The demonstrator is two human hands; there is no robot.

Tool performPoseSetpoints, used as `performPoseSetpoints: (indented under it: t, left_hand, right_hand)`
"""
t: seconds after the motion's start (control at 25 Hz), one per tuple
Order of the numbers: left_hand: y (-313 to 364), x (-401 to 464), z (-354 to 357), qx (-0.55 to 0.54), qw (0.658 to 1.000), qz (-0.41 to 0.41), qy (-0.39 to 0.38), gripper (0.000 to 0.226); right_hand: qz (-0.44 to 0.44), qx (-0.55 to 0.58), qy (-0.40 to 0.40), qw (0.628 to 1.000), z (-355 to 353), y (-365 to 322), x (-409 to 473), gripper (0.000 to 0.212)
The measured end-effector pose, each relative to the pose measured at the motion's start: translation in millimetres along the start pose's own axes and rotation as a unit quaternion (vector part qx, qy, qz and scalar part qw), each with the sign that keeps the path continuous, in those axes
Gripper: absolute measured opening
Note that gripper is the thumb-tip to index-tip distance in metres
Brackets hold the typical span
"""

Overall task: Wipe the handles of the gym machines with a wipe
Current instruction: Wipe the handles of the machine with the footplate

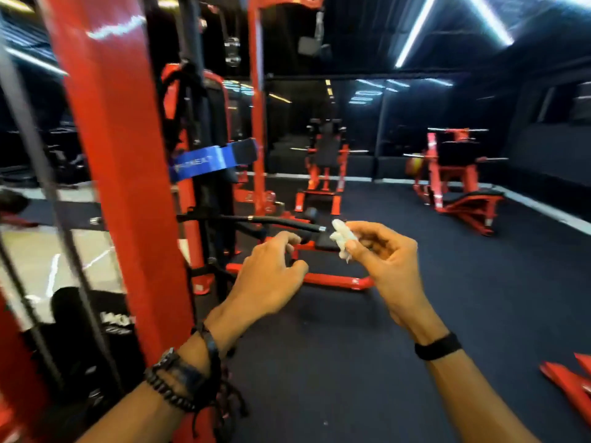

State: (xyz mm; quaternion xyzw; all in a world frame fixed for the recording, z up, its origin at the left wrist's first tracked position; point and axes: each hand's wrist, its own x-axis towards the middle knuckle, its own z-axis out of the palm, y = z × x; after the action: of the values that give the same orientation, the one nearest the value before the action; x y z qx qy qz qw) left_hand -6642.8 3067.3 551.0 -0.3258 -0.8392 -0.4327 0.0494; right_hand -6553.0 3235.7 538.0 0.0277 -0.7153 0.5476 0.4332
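Motion blur is smearing the red machine post (121,155) at 9 o'clock; lettering on the blue strap (211,161) is proving unreadable. The wipe (342,239), white, crumpled and damp-looking, is sitting just right of centre, pinched in the right hand (383,257) grip. The black, matte, gently curved bar handle (281,222) is ending just beside it. The left hand (271,276) is hovering with loosely curled fingers, gripping nothing.

Black wristbands (438,346), beaded bracelets (169,390)

Blurred strap (212,161) lettering, perhaps unreadable.
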Motion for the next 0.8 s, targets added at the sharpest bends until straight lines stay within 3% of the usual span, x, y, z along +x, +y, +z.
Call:
performPoseSetpoints:
  t: [0.24,0.4,0.56,0.8]
  left_hand:
    - [112.9,14.8,162.7,-0.054,0.987,0.085,-0.128,0.054]
    - [215.0,-1.7,293.5,-0.092,0.955,0.163,-0.231,0.057]
    - [310.7,-24.2,408.7,-0.139,0.912,0.215,-0.319,0.053]
    - [393.0,-57.7,547.0,-0.148,0.851,0.257,-0.433,0.053]
  right_hand:
    - [0.038,-0.086,0.124,0.988,-201.4,-4.4,-27.1,0.014]
    - [0.059,-0.155,0.194,0.967,-354.9,-33.2,-63.8,0.014]
    - [0.081,-0.213,0.294,0.928,-481.9,-71.2,-122.7,0.014]
    - [0.113,-0.295,0.425,0.848,-603.9,-102.5,-203.3,0.014]
